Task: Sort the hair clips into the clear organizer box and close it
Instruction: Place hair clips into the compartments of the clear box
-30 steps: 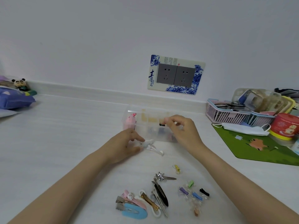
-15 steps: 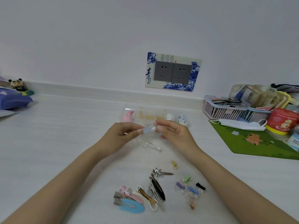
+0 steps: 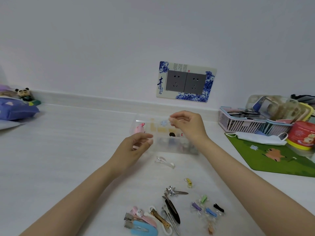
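Observation:
The clear organizer box (image 3: 177,147) lies open on the white table, with a pink clip (image 3: 140,128), yellow pieces and dark clips in its compartments. My right hand (image 3: 189,125) hovers over the box's back row and pinches a small pale blue clip (image 3: 164,123). My left hand (image 3: 134,149) hangs at the box's left front corner, fingers loosely curled around nothing. A clear clip (image 3: 164,161) lies just in front of the box. Several loose clips (image 3: 168,212) are spread on the table nearer to me.
A pink basket (image 3: 238,121) with glasses, a white face mask (image 3: 260,137), a red tin (image 3: 301,135) and a green mat (image 3: 276,159) fill the right side. A purple pouch (image 3: 15,109) and panda figure (image 3: 23,93) sit far left. A wall socket (image 3: 185,81) is behind the box.
My right hand took the pale blue clip from between both hands and carried it up and back over the box. My left hand let go and stayed near the box's front left.

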`<action>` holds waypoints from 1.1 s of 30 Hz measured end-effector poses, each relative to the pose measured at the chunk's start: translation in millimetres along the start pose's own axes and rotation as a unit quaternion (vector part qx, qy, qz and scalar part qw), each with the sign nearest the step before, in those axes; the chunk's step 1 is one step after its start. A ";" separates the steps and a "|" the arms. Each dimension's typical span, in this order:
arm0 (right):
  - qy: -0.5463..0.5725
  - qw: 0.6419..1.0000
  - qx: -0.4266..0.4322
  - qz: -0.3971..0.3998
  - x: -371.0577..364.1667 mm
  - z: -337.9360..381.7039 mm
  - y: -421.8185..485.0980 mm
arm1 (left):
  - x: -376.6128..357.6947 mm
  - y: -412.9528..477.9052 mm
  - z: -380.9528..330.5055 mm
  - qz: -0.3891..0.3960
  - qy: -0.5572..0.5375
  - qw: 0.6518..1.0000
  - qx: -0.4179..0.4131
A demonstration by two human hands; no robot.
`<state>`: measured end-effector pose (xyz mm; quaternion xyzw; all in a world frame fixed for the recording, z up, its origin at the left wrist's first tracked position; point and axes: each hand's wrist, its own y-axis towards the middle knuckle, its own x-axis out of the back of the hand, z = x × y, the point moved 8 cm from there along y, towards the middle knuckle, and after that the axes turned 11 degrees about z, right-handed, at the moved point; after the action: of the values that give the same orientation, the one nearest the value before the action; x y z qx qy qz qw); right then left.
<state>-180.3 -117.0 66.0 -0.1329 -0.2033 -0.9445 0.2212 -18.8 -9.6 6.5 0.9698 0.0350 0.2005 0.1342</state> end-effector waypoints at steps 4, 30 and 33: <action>-0.108 0.993 0.015 0.054 -19.0 -5.6 8.0 | -14.9 -2.9 0.4 0.063 0.070 0.996 0.006; 0.089 0.989 -0.047 0.113 -18.9 -24.4 -68.0 | -19.9 -3.0 -7.7 0.032 0.004 0.999 -0.014; 0.100 0.994 -0.024 0.047 -8.5 -6.5 -50.7 | -14.0 -2.3 -9.6 -0.009 0.013 1.000 -0.021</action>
<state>-197.8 -75.2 40.9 -0.0525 -0.1513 -0.9462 0.2811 -35.5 -6.7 9.1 0.9638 0.0411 0.2125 0.1556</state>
